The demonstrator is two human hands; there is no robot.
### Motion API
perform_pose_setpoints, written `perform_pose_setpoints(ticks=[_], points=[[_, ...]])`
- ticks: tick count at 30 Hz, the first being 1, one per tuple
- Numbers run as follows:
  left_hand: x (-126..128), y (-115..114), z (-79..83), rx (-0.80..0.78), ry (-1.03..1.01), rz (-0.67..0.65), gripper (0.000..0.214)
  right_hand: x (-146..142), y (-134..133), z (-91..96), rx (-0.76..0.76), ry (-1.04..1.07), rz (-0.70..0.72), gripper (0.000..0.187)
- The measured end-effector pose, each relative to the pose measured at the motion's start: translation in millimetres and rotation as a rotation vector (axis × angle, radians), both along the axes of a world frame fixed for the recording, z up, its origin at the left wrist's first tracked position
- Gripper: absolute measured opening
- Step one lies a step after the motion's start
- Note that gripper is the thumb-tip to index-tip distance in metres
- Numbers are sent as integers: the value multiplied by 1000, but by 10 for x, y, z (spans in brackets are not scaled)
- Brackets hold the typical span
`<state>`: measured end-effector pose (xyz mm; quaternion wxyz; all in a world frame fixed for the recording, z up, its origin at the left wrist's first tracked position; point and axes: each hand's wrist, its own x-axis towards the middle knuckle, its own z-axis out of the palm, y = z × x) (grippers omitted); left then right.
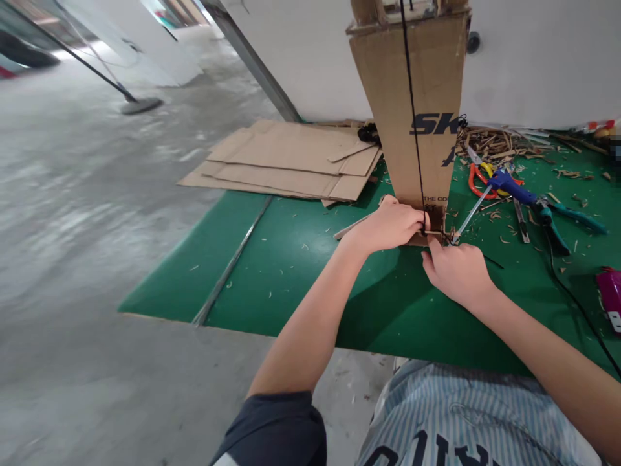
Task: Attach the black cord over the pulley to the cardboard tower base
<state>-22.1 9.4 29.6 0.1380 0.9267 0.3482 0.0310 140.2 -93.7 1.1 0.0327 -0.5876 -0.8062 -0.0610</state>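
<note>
Gray floor [97, 226] across the left side, with a flat mop head [141, 105] at the upper left. Next, flat cardboard sheets [286, 162] in a loose pile at the back edge of a green mat [291, 278]. Then the left hand [388, 223], fingers curled closed around the bottom of a tall cardboard column [431, 110], with the fingertips right by a black string [410, 84] running down its front. Column standing straight up from the mat in the middle of the frame, its long side pointing up, just past the hands, with the left hand closer. Right hand [457, 273] just below and to the right, fingers bent in at the column's foot, though what those fingers pinch is too small to tell. Farther right, orange scissors [478, 181], a blue-handled tool [509, 184], and teal pliers [548, 210] lying on the mat near wood shavings [490, 145], and a pink box [610, 294] at the right edge.
</note>
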Motion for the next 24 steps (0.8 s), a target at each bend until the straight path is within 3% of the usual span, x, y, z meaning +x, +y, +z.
perform_pose_setpoints(ticks=[7,16,24], points=[[-21,2,-7,-72,-101,3,32,-25,55,-48,1,25,-34,37],[-21,19,-27,-69,-78,-10,34,-2,153,-114,251,98,24,33],[0,-1,-36,-55,-110,29,30,8,163,-98,245,79,59,25]])
